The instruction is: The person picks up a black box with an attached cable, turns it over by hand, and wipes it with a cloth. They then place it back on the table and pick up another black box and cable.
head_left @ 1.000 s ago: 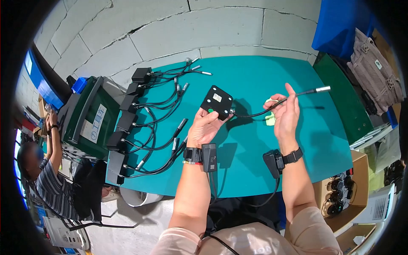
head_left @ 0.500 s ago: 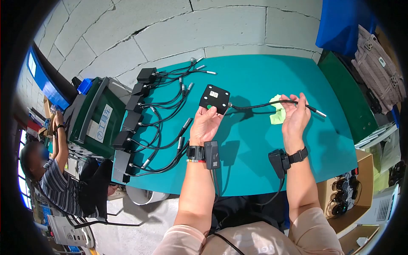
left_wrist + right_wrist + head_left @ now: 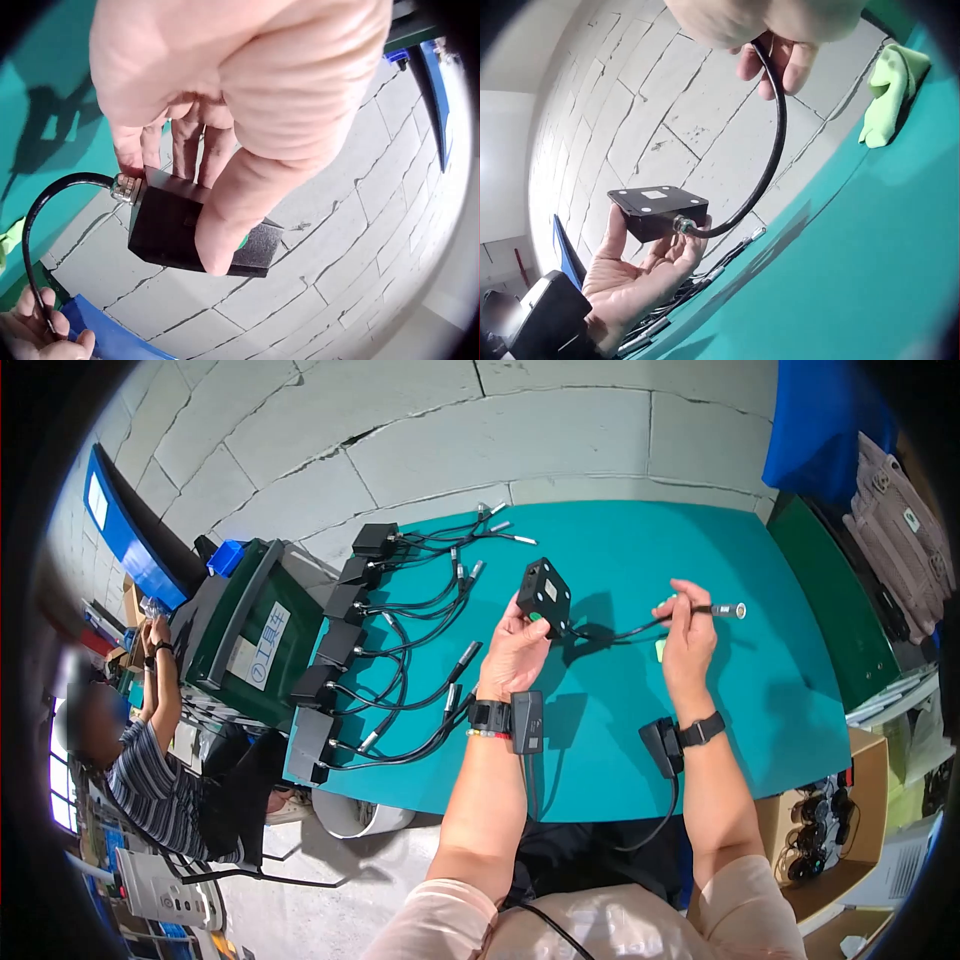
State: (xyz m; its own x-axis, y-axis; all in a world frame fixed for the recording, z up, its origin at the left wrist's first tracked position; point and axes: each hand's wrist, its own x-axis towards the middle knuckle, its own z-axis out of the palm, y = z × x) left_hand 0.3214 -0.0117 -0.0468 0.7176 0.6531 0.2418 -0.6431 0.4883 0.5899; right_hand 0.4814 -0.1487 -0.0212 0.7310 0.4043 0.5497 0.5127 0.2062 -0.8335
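My left hand [image 3: 512, 655] grips a small black box [image 3: 546, 592] above the table, its thumb across one face beside a green round sticker [image 3: 244, 241]. A pale label [image 3: 655, 195] and white dots mark another face. From a metal cable gland [image 3: 126, 189] on the box, a black cable [image 3: 778, 142] bows across to my right hand [image 3: 688, 645]. There the fingers and thumb pinch the cable close to its silver end connector [image 3: 733, 611], which points right. A light green cloth [image 3: 891, 94] lies by the right hand, mostly hidden behind it in the head view.
Several similar black boxes [image 3: 345, 603] with cables line the left side of the green table [image 3: 600, 760]. A green tool cart [image 3: 262, 620] stands left, near a seated person [image 3: 160, 790]. At the lower right is a cardboard box [image 3: 860, 810] of dark items.
The box has turned from showing its labelled face flat to standing tilted on edge. My right hand has come in toward the cable's end, whose connector now faces the camera more.
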